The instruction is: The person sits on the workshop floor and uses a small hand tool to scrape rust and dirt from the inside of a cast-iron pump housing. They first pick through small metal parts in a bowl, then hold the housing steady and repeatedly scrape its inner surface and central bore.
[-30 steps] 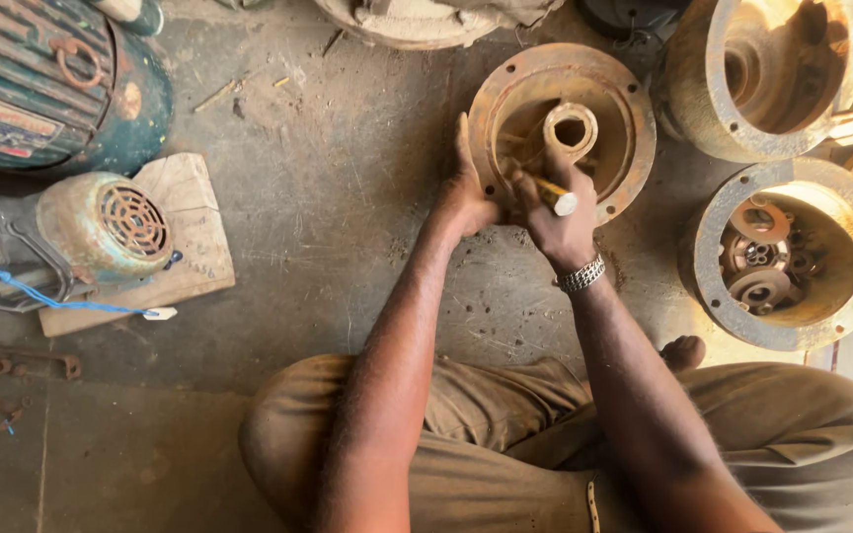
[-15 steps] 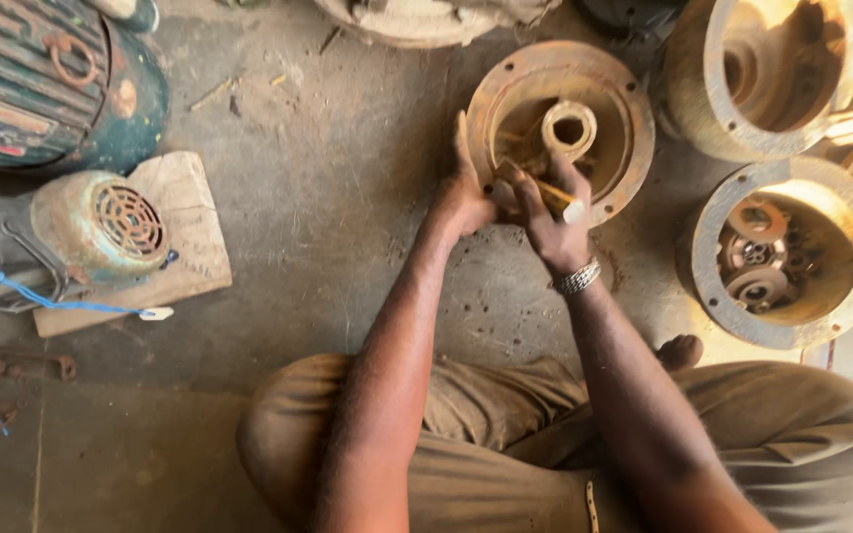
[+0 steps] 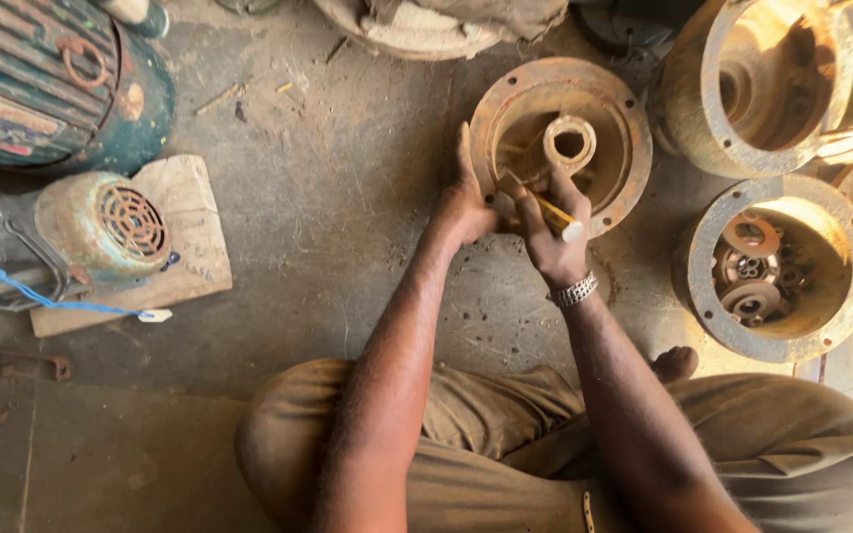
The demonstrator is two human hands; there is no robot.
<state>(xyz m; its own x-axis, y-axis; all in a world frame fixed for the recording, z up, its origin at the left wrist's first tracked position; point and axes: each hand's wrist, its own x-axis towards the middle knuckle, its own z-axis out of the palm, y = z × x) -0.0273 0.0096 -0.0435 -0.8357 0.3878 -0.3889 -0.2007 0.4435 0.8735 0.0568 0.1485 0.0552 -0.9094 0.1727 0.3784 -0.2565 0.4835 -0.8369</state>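
Rusty round end cover [image 3: 616, 118] lies flat on the concrete floor [image 3: 348, 217], open face up, its centre hub [image 3: 570, 143] pointing straight at the camera. Left hand [image 3: 466, 202] braces the cover's near-left rim, fingers extended up along it. Right hand [image 3: 550, 232] is closed around a yellow-handled tool [image 3: 557, 217], its long axis slanting from lower right up-left into the cover, both forearms reaching forward from the lap

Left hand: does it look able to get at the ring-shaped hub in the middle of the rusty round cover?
Probably yes. The left hand rests on the rim of the rusty round cover, and the hub lies open just beyond, with only the right hand and its yellow-handled tool nearby.
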